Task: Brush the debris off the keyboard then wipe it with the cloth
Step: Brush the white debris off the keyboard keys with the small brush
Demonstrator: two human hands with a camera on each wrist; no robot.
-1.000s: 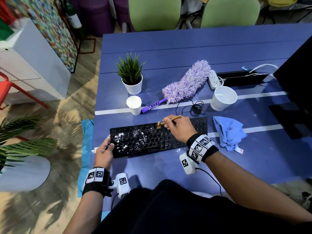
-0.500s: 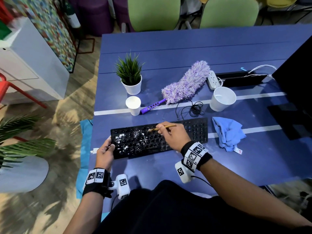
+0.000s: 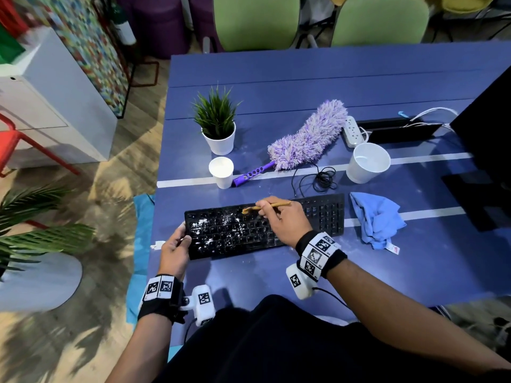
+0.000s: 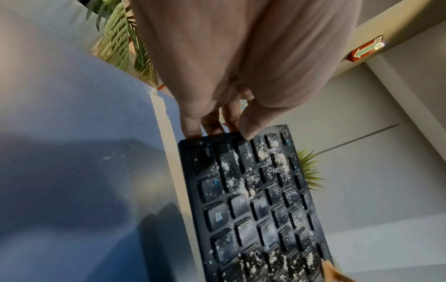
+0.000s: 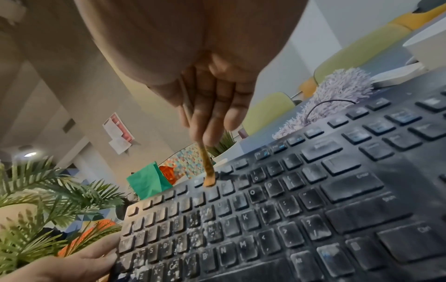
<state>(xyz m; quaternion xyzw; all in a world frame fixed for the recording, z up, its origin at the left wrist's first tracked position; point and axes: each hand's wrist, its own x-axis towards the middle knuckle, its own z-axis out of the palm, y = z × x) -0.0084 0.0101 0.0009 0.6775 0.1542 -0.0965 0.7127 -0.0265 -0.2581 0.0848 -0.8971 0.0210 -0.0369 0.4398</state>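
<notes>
Head view only: blue cloth [image 3: 375, 219]

Black keyboard [image 3: 326, 214] speckled white on blue table [image 3: 276, 78].
White debris [image 3: 203, 223] dense toward 9 o'clock end of keys; tan-brown brush [image 3: 272, 205] over top row. Light blue cloth [image 3: 376, 219] at 3 o'clock, with white-and-red tag. Lilac-and-white duster [image 3: 307, 136] with purple handle at 12 o'clock, white cups [image 3: 221, 172], green plant [image 3: 215, 111] in white pot. White stripes across table. Black-and-white square-marker wristbands [image 3: 318, 252]. Green chairs [image 3: 257, 20] at 12.
</notes>
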